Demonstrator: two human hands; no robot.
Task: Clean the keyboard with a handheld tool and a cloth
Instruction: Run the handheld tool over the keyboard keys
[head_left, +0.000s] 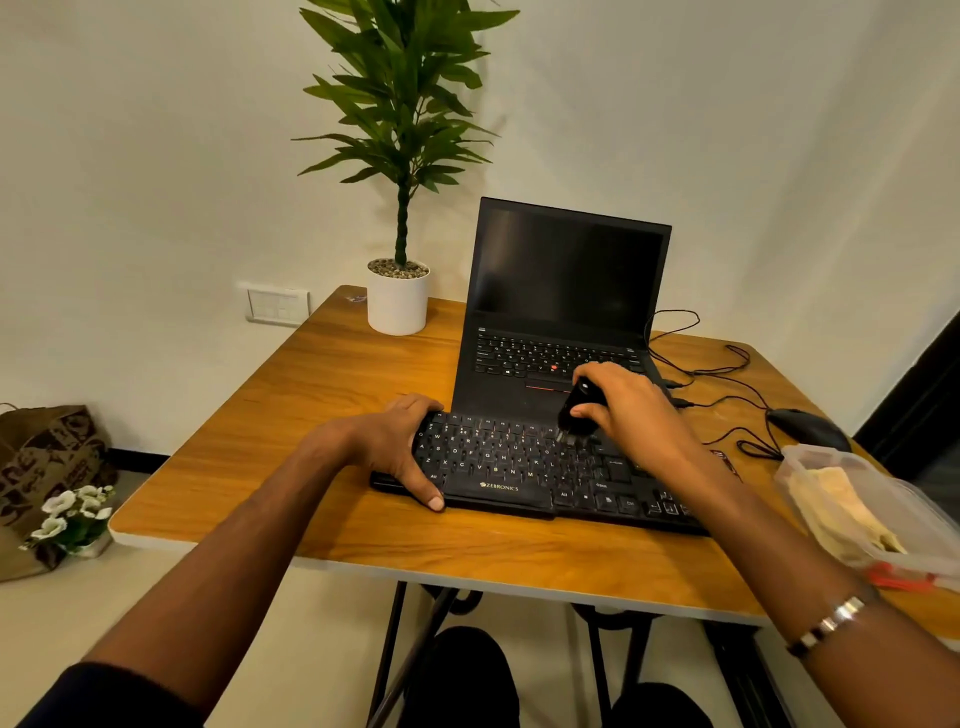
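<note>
A black keyboard (514, 470) lies across the middle of the wooden table (322, 395), in front of an open laptop. My left hand (400, 441) grips the keyboard's left end, thumb along its front edge. My right hand (628, 410) holds a small black brush (574, 415) with its bristles down on the keys near the upper middle of the keyboard. A yellowish cloth (836, 512) lies in a clear plastic container (810, 460) at the right edge of the table.
The black laptop (566, 291) stands open behind the keyboard. A potted plant (397, 299) is at the back left. A black mouse (805, 423) and loose cables (727, 364) lie at the right. A paper bag (47, 457) and flowers (72, 517) sit on the floor at left.
</note>
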